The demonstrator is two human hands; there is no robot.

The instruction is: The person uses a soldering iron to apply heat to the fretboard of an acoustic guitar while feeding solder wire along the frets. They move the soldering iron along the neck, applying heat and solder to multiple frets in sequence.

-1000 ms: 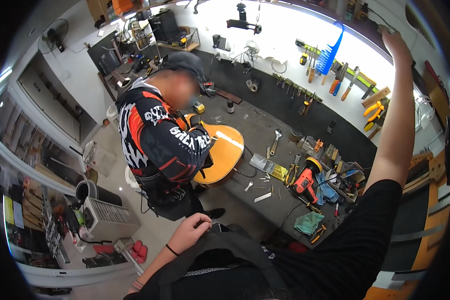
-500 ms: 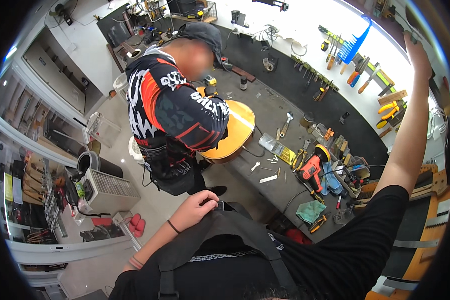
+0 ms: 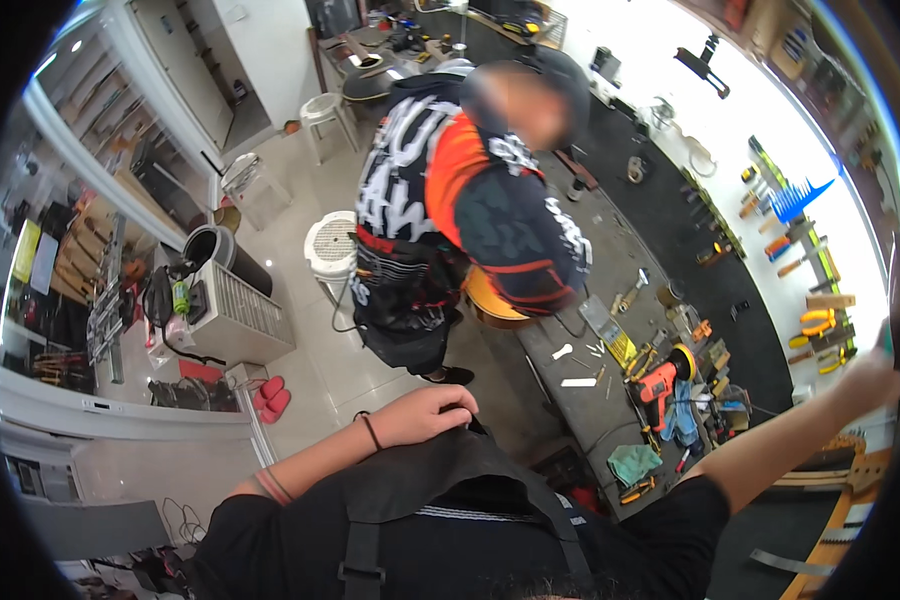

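My left hand (image 3: pixel 428 412) is curled in front of my body at the edge of my black apron (image 3: pixel 420 475). Its fingers are closed, and whatever may be in them is hidden. Out at the right rim, my right hand (image 3: pixel 870 385) is smeared at the end of my stretched arm. A dark greenish shape lies by its fingers, too unclear to name. Below the tool wall, a red and black power polisher (image 3: pixel 658 385) with a yellow pad lies on the dark workbench (image 3: pixel 595 400). Beside it are a green cloth (image 3: pixel 634 464) and a blue cloth (image 3: pixel 681 415).
Across the bench a person (image 3: pixel 470 200) in a black and orange top bends over an orange guitar body (image 3: pixel 492 300). White stools (image 3: pixel 330 245) stand behind them. Chisels, a blue comb-like tool (image 3: pixel 800 200) and yellow-handled pliers (image 3: pixel 818 322) hang on the wall. Red slippers (image 3: pixel 271 398) lie left.
My right arm has come down from high on the right to lower at the rim. The whole view has shifted, so the person and bench sit further right. My left hand stays at the apron.
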